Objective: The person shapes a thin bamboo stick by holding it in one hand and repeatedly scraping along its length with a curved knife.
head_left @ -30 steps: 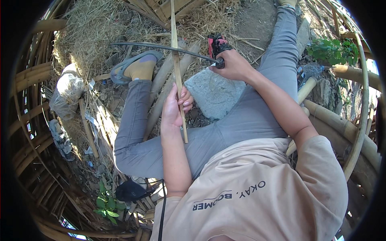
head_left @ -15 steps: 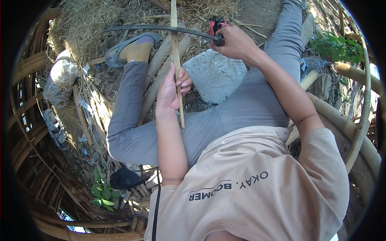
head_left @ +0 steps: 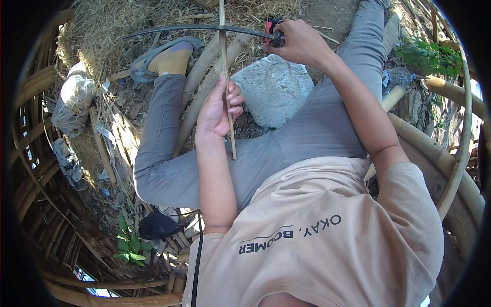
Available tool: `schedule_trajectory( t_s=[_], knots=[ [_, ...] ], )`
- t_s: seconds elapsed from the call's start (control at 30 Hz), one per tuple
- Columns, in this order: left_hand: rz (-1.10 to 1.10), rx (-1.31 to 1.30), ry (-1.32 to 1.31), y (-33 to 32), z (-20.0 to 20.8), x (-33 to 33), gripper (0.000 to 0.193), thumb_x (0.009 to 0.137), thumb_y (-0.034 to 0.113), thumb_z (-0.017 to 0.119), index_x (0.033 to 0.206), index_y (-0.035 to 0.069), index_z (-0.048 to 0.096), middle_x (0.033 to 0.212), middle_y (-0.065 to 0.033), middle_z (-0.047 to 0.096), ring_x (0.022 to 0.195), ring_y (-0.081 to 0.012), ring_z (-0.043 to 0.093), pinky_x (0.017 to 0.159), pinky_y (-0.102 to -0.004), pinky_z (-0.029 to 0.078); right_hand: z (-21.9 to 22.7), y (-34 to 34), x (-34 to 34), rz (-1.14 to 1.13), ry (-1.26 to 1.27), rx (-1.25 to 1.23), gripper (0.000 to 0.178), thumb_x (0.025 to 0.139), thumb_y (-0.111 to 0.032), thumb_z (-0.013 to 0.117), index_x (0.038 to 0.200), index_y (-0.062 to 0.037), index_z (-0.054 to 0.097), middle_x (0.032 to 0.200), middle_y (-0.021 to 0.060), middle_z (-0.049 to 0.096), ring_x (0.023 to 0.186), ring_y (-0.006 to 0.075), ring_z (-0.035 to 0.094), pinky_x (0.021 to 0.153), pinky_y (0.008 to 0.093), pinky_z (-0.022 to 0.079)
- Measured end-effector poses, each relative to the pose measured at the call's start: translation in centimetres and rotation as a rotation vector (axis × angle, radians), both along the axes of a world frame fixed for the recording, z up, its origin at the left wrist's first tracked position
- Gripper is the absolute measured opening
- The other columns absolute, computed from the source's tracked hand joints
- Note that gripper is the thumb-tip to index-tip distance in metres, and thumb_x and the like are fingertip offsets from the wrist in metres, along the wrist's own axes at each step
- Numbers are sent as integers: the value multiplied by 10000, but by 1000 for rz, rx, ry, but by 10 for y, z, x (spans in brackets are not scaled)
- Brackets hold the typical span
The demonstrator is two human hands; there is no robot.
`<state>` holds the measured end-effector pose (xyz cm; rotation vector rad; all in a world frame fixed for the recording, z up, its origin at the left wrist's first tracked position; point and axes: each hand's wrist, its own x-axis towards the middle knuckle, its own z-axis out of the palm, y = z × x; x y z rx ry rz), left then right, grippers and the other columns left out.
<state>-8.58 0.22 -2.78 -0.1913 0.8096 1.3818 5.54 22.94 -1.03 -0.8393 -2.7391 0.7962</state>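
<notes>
My left hand is closed around a long, thin pale bamboo strip. The strip runs roughly upright in the picture, its near end over my bent leg and its far end past the top edge. My right hand grips the handle of a long knife, whose dark, slightly curved blade points left. That blade crosses over the strip beyond my left hand and seems to touch it. Part of the handle, black with a red patch beside it, is hidden by my fingers.
A pale flat-faced stone lies between my legs. My sandalled foot rests near bamboo poles and dry straw. Plastic bags and a black cloth item lie left; curved bamboo stands right.
The strip has turned in my left hand and shows a narrower side. The knife has shifted slightly left and away from me along the strip, with my right hand.
</notes>
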Motion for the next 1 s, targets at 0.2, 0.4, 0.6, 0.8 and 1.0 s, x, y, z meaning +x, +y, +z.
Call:
schedule_trajectory(
  t_s=[0.2, 0.4, 0.6, 0.8, 1.0],
  knots=[
    [9, 34, 36, -3, 3, -3, 293, 1045, 364, 506, 935, 92, 515, 683, 58, 393, 568, -25, 385, 456, -164, 327, -14, -1, 2, 20, 11, -20, 386, 810, -378, 762, 811, 5, 718, 590, 165, 616, 561, 338, 626, 586, 410, 502],
    [-25, -72, 382, 6, 13, 10, 246, 1034, 264, 550, 1163, 55, 539, 703, 39, 472, 543, -23, 392, 466, -159, 329, -14, -1, 12, -26, -63, -107, 351, 805, -361, 758, 824, -13, 721, 636, 167, 638, 623, 342, 646, 629, 426, 515],
    [15, -80, 427, 9, 17, 12, 276, 1030, 242, 557, 1232, 55, 538, 709, 41, 477, 565, -28, 393, 477, -161, 320, -18, -2, 14, -26, -18, -117, 341, 802, -357, 757, 850, -20, 730, 660, 171, 647, 646, 342, 649, 649, 426, 513],
    [35, -33, 451, 8, 16, 16, 310, 1067, 326, 463, 1195, 55, 545, 656, 67, 350, 528, -7, 316, 428, -181, 223, -29, -3, 14, -33, 27, -50, 341, 828, -360, 741, 877, -22, 739, 643, 168, 648, 627, 333, 648, 635, 420, 501],
    [73, -110, 636, 12, 17, 24, 327, 1079, 380, 407, 1107, 81, 536, 617, 79, 309, 463, -5, 252, 394, -190, 175, -20, -2, 1, -9, 16, -93, 271, 825, -299, 739, 853, -29, 727, 655, 180, 651, 656, 360, 654, 656, 432, 512]
  ],
)
